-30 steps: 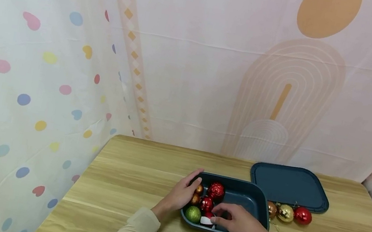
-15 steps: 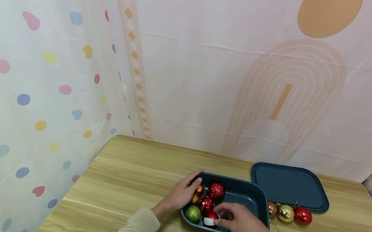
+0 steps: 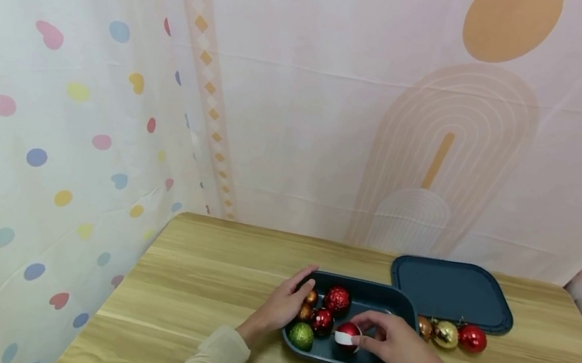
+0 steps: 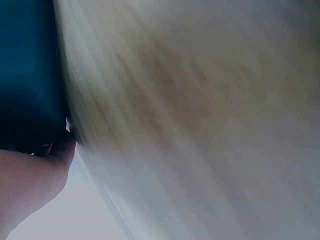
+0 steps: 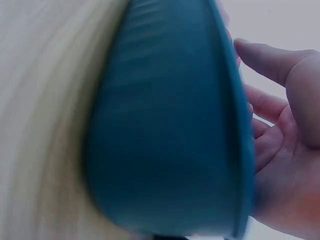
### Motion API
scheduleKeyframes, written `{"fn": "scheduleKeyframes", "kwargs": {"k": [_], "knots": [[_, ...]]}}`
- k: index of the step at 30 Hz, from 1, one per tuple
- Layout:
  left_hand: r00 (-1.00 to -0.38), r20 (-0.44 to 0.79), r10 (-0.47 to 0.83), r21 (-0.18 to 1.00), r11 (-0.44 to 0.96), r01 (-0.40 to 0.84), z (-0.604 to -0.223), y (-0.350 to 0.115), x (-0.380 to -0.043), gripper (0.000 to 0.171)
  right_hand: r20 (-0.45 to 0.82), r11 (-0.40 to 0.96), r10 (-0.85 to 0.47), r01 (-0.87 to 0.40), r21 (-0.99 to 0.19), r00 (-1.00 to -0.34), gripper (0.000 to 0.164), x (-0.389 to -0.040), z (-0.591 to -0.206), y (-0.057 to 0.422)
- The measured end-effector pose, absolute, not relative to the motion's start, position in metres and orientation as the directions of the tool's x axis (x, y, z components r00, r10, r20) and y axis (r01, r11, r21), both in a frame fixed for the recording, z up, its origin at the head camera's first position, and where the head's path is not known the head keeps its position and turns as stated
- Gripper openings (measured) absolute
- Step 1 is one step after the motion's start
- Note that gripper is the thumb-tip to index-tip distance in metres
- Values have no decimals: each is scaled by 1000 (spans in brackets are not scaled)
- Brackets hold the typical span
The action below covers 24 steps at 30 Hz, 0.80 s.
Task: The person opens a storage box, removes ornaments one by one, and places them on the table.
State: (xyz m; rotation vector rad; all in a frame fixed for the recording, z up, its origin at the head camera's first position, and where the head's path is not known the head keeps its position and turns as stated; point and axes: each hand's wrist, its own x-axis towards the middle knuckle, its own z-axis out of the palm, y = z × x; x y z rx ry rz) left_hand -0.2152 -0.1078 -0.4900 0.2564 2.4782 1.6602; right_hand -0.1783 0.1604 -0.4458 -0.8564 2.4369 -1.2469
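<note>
My right hand (image 3: 401,344) pinches a red-and-white Christmas bauble (image 3: 347,336) between thumb and fingers, over the inside of a dark blue plastic box (image 3: 319,358). In the right wrist view the box wall (image 5: 165,125) hides most of that bauble. At the box's left end, my left hand (image 3: 283,302) grips the rim, thumb on the inner side. Beside it in the box lie a glittery red bauble (image 3: 337,299), a shiny red bauble (image 3: 322,321), a green glitter bauble (image 3: 301,336) and two small copper baubles (image 3: 305,312).
Right of the box, a copper bauble (image 3: 425,328), a gold bauble (image 3: 446,334) and a red bauble (image 3: 473,338) lie in a row on the wooden table (image 3: 206,276). A dark blue lid (image 3: 451,292) lies flat behind them, near a patterned curtain (image 3: 308,114).
The red-and-white bauble has moved right with my right hand, away from the green one at the front left of the box. My left hand keeps its place on the rim.
</note>
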Motion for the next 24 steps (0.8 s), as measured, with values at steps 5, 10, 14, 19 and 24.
{"fn": "scheduleKeyframes", "kwargs": {"k": [5,10,14,19,24], "knots": [[-974,-26,224,923,380,63,-491,-108,-216,53,70,457,-573,-389,-800,-817,29,-175,-435,177],[-975,-22,222,925,375,64,-491,-107,-216,52,87,447,-526,-362,-818,-846,29,-172,-425,197],[-975,-29,220,924,377,58,-490,-108,-216,52,100,418,-486,-331,-846,-868,32,-170,-419,212],[-975,-44,217,921,388,45,-490,-108,-215,52,171,380,-431,-350,-856,-886,33,-166,-415,233],[-976,-43,214,919,391,46,-489,-108,-215,52,203,436,-303,-325,-839,-931,31,-163,-412,254]]}}
